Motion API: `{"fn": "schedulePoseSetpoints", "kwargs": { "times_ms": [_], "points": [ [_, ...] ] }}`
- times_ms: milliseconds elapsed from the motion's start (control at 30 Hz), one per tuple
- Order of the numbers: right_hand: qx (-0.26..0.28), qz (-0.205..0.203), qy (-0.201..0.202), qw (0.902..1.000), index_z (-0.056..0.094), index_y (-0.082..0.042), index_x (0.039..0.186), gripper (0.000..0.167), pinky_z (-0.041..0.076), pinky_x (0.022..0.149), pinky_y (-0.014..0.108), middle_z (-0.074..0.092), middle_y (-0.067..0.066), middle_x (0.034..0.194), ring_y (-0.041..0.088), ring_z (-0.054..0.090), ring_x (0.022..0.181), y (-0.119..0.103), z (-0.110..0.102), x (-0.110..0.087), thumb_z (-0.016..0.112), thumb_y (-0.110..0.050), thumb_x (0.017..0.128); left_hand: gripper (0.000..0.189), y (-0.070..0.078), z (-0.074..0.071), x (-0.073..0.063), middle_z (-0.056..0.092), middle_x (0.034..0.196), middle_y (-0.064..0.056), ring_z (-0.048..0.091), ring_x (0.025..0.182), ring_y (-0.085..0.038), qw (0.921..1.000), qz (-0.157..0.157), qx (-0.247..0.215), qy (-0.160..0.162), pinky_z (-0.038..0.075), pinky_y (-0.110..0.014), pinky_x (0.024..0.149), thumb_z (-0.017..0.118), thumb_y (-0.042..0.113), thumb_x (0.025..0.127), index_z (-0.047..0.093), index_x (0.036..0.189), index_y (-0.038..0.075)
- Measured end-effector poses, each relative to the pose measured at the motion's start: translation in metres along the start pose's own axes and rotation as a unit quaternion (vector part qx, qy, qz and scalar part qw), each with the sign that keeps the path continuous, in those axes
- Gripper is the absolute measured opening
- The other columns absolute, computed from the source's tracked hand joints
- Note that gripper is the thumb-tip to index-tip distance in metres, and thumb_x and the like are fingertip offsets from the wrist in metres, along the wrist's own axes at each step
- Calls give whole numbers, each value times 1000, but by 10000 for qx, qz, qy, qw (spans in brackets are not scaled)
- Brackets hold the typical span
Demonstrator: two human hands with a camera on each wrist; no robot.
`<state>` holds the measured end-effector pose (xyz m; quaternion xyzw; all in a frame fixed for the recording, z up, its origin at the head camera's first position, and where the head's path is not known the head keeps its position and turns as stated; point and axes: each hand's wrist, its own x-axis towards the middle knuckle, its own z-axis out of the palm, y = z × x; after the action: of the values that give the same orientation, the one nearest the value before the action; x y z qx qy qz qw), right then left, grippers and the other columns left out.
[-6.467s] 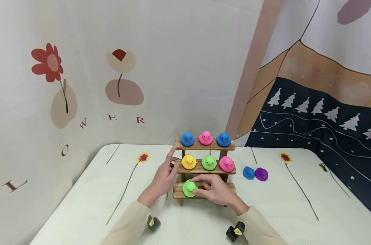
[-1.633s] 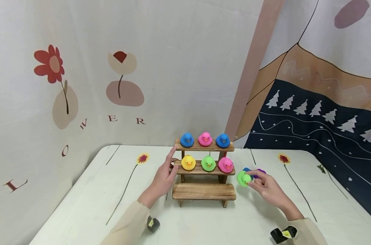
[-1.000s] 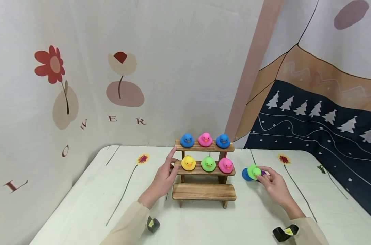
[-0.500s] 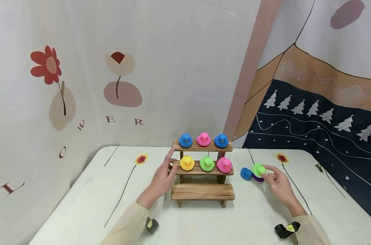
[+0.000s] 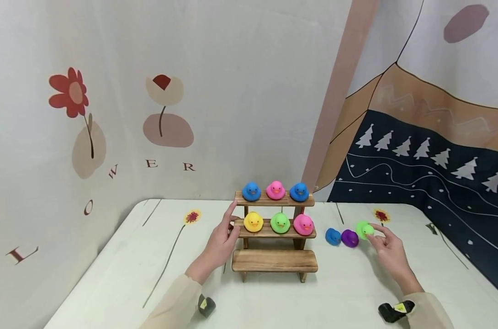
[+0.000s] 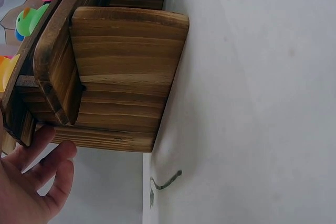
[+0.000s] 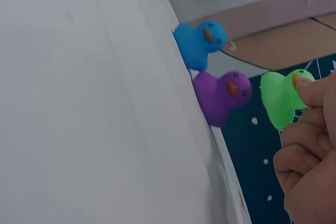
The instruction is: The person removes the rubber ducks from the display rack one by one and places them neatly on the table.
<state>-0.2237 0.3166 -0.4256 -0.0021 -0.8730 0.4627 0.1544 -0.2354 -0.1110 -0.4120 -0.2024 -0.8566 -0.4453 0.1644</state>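
Observation:
My right hand [image 5: 393, 256] pinches a green rubber duck [image 5: 363, 229] between thumb and fingers, just right of a purple rubber duck [image 5: 349, 238]. In the right wrist view the green duck [image 7: 278, 100] shows raised off the white cloth. Left of the purple duck lies a blue rubber duck [image 5: 333, 236]. My left hand [image 5: 218, 240] holds the left end of a three-tier wooden stand [image 5: 275, 260], its index finger up at the top tier and its thumb at the middle one. In the left wrist view the other fingers [image 6: 60, 169] curl beside the wood.
On the top tier sit two blue ducks and a pink duck [image 5: 275, 190]. The middle tier carries a yellow duck [image 5: 253, 222], a green duck [image 5: 280, 223] and a pink duck [image 5: 304, 225]. The bottom tier is bare. Behind the table hangs a printed curtain [image 5: 249, 114].
My right hand has lifted the green duck off the bottom tier and carried it right, across the blue and purple ducks to the purple one's far side. My left hand has stayed at the stand.

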Motion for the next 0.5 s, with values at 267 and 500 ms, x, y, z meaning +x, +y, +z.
{"fn": "schedulePoseSetpoints", "kwargs": {
  "times_ms": [267,500],
  "points": [
    [-164,212,8,9996,45,4,135,42,29,50,31,31,-8,57,4,29,50,12,-8,2,49,-19,100,65,1,-1,0,59,117,-15,50,83,-15,10000,13,14,-21,44,-29,71,46,12,99,15,155,23],
    [-457,690,-285,9962,42,6,137,45,31,46,27,34,-6,58,5,29,48,23,-8,3,48,-19,100,64,2,-1,0,59,116,-15,50,83,-15,10000,17,53,-6,44,-31,72,46,13,99,15,155,23]
  ]
}}
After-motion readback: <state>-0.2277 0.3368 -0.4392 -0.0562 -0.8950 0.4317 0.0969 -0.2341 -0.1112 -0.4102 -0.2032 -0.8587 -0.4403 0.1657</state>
